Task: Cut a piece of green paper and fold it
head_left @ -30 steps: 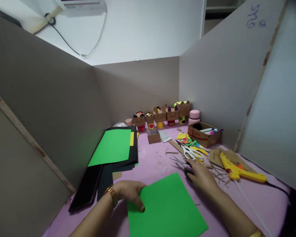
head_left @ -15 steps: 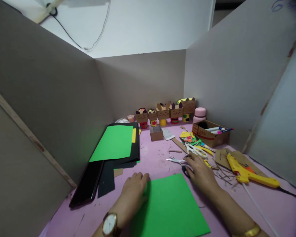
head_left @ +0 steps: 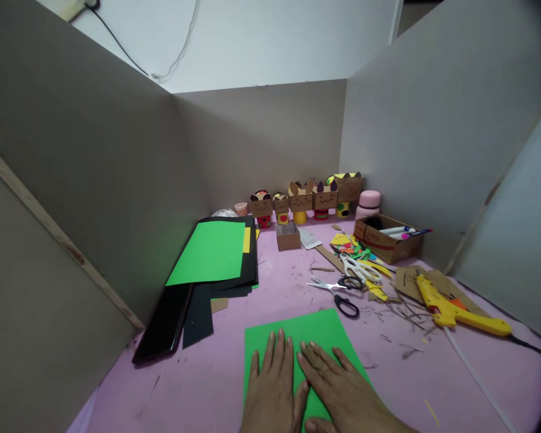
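Note:
A sheet of green paper lies on the pink tabletop in front of me, its near part covered by my hands. My left hand rests flat on it with fingers stretched forward. Beside it, my right hand is also flat on the sheet, fingers spread and angled to the left. The thumbs lie close together near the bottom of the view. Just beyond the sheet's far right corner, black-handled scissors lie with their blades parted, touched by neither hand.
Green and black sheets are stacked at left above a black phone-like slab. Cardboard animal figures line the back. At right are white scissors, paper scraps, a box of pens and a yellow glue gun.
My right hand has left the black-handled scissors and come down onto the green sheet. My left hand has shifted right from the sheet's left edge and flattened on it.

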`<state>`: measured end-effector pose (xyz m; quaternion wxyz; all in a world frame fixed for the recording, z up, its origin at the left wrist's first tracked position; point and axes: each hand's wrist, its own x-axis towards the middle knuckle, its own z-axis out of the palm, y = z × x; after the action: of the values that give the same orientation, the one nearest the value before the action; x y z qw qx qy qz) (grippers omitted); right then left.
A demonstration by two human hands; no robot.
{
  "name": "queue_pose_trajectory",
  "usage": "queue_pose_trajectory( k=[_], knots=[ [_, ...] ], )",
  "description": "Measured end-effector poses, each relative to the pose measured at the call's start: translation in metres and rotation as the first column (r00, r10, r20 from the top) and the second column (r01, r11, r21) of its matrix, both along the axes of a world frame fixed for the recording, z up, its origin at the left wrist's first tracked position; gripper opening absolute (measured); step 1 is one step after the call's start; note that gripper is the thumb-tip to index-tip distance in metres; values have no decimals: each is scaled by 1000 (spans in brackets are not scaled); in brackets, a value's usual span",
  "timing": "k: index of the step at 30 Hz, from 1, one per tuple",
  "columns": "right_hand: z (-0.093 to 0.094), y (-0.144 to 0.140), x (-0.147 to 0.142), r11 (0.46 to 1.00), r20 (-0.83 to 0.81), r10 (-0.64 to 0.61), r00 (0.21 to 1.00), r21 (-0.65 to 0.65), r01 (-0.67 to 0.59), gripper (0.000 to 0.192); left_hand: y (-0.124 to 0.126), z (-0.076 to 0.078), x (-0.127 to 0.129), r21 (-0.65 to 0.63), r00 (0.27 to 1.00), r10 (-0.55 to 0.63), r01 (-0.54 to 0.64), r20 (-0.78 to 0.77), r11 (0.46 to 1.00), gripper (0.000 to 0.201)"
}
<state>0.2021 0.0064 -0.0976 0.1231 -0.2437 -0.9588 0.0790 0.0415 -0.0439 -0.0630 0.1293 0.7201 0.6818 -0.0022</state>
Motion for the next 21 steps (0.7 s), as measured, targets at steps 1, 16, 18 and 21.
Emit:
queue_pose_trajectory(
  k=[1, 16, 18, 21],
  knots=[
    [5, 0, 2, 999, 36, -7, 999, -40, 8, 74, -1, 1, -1, 5, 1000, 13, -13, -2, 1000, 64],
    [-14, -3, 49, 906, 143, -400, 906, -90, 414, 69, -10, 8, -16, -62, 988, 149, -152, -45, 986, 76],
    [-30, 2, 55, 924, 59, -377, 925, -42, 379, 64, -12, 9, -16, -75, 986, 162, -165, -43, 983, 76],
    [-44, 10, 60, 923, -43, -384, 922, 20, 385, 63, -10, 10, -13, -14, 981, 176, -178, -77, 984, 71]
  ],
)
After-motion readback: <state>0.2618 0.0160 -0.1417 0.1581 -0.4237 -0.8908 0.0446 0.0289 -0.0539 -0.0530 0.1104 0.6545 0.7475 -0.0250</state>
